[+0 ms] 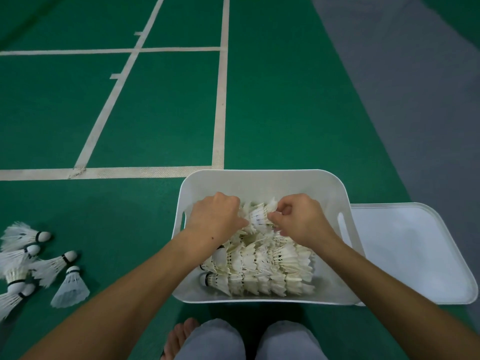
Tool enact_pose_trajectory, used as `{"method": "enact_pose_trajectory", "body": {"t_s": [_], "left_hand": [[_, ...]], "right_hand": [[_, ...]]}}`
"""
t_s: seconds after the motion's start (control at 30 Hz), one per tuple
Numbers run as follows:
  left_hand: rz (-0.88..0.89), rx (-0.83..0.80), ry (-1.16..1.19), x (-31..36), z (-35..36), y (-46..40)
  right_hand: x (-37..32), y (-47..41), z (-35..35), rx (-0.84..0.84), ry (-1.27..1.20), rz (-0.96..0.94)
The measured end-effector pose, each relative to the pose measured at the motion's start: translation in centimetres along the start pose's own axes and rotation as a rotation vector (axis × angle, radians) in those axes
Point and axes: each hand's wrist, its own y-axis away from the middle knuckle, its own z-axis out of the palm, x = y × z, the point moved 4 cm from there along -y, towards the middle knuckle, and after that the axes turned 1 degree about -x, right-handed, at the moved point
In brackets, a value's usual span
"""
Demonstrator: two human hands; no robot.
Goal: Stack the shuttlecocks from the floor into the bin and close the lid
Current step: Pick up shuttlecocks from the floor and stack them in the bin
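Observation:
A white plastic bin (262, 179) stands open on the green court floor in front of my knees. Rows of nested white shuttlecocks (267, 266) lie across its bottom. Both hands are inside the bin over its far half. My left hand (217, 216) and my right hand (298, 216) grip the two ends of a stacked row of shuttlecocks (258, 216), fingers curled round the feathers. Several loose shuttlecocks (49, 266) lie on the floor at the left. The white lid (413, 253) lies flat on the floor, right of the bin.
White court lines (219, 100) run across the green floor beyond the bin. A grey strip of floor (415, 87) lies at the right. My grey-trousered knees (249, 341) and a bare foot (179, 339) sit just below the bin.

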Motion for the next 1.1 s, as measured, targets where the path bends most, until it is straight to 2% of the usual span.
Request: {"method": "enact_pose_trajectory", "body": {"t_s": [0.1,0.23,0.43,0.57,0.7,0.8,0.83,0.87,0.93,1.0,1.1], "left_hand": [[0.049,0.019,-0.05,0.6,0.6,0.0],[0.04,0.062,-0.084,0.7,1.3,-0.5],[0.009,0.028,0.057,-0.4,1.6,-1.0],[0.037,0.147,0.14,-1.3,0.5,0.0],[0.14,0.273,0.318,-1.6,-1.4,1.3],[0.337,0.351,0.51,-1.0,-2.9,2.4],[0.415,0.371,0.576,-0.6,-3.4,2.8],[0.48,0.388,0.636,-0.2,-3.9,3.3],[0.556,0.41,0.737,0.4,-4.7,4.1],[0.59,0.404,0.819,0.9,-5.3,4.5],[0.629,0.38,0.861,1.0,-5.8,4.9]], "right_hand": [[1.5,-0.7,1.1,-0.106,-0.107,0.121],[1.9,-1.1,1.5,-0.097,-0.075,0.149],[2.0,-1.4,1.5,-0.164,-0.152,0.196],[1.5,-0.5,0.3,-0.137,-0.134,0.127],[0.9,0.3,-1.0,-0.133,-0.116,0.119],[-0.5,1.8,-2.4,0.066,0.046,-0.045],[-1.4,2.6,-2.7,0.133,0.025,-0.157],[-2.2,3.2,-2.7,0.121,-0.036,-0.255],[-3.5,4.2,-1.5,-0.141,-0.242,-0.355],[-4.2,5.1,-0.2,-0.389,-0.412,-0.375],[-4.3,5.4,0.4,-0.464,-0.506,-0.379]]}}
